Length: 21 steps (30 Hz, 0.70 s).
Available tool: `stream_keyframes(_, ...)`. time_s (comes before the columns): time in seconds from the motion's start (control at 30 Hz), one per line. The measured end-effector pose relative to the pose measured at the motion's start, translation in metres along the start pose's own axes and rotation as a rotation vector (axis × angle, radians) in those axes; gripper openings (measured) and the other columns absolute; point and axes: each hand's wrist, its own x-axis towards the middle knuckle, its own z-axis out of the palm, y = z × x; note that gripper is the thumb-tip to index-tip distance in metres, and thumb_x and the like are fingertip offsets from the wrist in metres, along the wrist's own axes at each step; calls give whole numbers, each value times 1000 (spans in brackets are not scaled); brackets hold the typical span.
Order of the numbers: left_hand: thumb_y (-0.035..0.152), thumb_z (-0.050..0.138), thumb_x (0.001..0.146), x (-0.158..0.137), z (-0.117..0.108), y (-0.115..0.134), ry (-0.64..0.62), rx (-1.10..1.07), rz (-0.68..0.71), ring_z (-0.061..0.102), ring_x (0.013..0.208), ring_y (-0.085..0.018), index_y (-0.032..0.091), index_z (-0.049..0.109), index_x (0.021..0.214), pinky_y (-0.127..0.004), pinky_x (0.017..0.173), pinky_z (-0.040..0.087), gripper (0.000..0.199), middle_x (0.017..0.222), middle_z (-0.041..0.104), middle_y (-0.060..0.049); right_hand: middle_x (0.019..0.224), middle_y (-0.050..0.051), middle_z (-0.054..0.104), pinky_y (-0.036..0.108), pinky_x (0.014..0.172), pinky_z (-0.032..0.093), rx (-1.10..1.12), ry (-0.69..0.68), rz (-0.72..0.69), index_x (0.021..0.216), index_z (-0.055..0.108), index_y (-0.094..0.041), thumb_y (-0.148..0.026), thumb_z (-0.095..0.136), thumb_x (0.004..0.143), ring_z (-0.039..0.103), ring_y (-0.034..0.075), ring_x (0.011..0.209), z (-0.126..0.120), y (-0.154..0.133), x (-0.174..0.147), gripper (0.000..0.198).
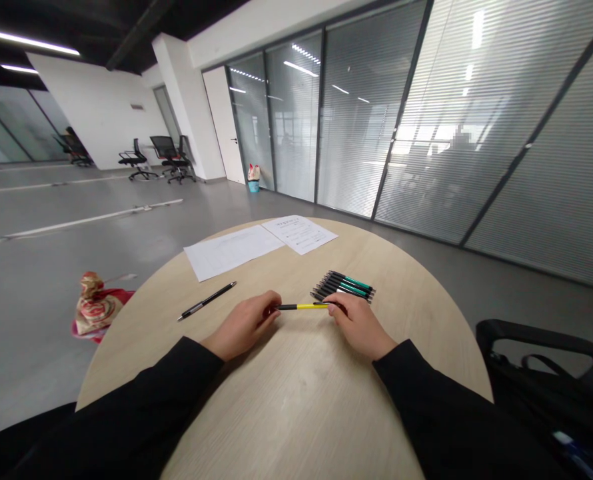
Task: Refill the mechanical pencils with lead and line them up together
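Note:
A yellow and black pen [306,307] lies level between my two hands, just above or on the round wooden table [301,400]; I cannot tell if it touches. My left hand [246,325] pinches its black end, and that tip is hidden by the fingers. At the other end, my right hand [359,323] grips the yellow part near the clip. Just behind the right hand, several black pens [344,285], some with green barrels, lie side by side in a row. A single black and silver pen [206,301] rests to the left of my left hand.
Two printed sheets of paper [236,250] lie at the table's far side. A red and gold bag [96,310] stands on the floor at left. A black chair [541,360] is close by the table's right edge. Glass partitions with blinds rise beyond.

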Motion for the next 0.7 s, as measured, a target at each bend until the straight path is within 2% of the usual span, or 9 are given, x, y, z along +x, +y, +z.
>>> stream_keyframes(0.07,29,45,97,1,0,0,-7,13,5,54,66,-16,20,54,97,-28,63,39,13,79,62,-1,91,5,72,31,78,46,-1,-3,-1,98,71,-18,-16,51,91,63,19,83,0,1,0,20)
stream_keyframes(0.47,32,39,101,0,0,-4,-28,20,26,59,73,-19,19,58,98,-30,67,43,24,87,66,-6,89,5,71,32,76,48,15,24,28,100,71,-18,-21,50,92,64,20,81,0,6,-2,22)
stream_keyframes(0.7,29,44,99,1,-1,-2,-13,-5,49,59,72,-18,18,62,96,-29,68,44,21,85,67,-5,87,6,71,32,77,49,7,43,32,101,71,-18,-23,50,92,64,20,83,1,10,-2,23)
